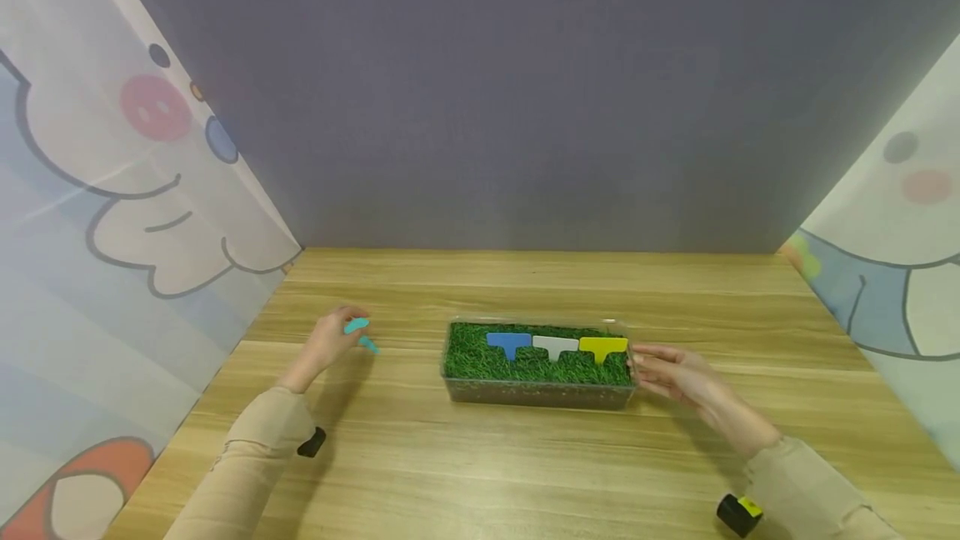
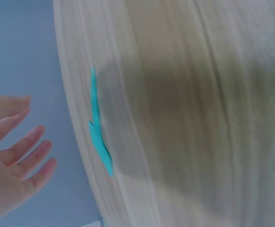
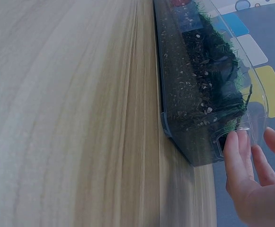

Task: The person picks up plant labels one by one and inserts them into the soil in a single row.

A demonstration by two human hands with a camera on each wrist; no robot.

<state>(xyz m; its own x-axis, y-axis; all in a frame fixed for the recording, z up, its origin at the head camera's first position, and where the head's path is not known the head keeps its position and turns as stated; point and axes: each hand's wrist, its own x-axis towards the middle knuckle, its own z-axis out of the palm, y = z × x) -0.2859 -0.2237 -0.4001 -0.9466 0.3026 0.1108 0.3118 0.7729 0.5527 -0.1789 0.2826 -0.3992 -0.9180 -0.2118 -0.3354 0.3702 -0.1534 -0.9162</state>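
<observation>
A teal T-shaped plant label [image 1: 356, 326] lies on the wooden table at the left, partly covered by the fingers in the head view. Over it is my left hand [image 1: 336, 342]; the left wrist view shows its fingers loosely spread and apart from the label [image 2: 98, 127]. A clear plastic planter box [image 1: 540, 394] with dark soil and green grass stands mid-table. Blue [image 1: 509, 341], white [image 1: 556, 344] and yellow [image 1: 603, 346] labels stand in the grass in a row. My right hand [image 1: 686, 377] touches the box's right end with fairly straight fingers [image 3: 236, 161].
The wooden table [image 1: 540, 473] runs back to a plain grey wall [image 1: 480, 107]. Cartoon-printed cloth panels hang at the left [image 1: 67, 290] and right [image 1: 915, 215]. A black wrist camera [image 1: 738, 515] is on the right sleeve, and another [image 1: 311, 442] is on the left.
</observation>
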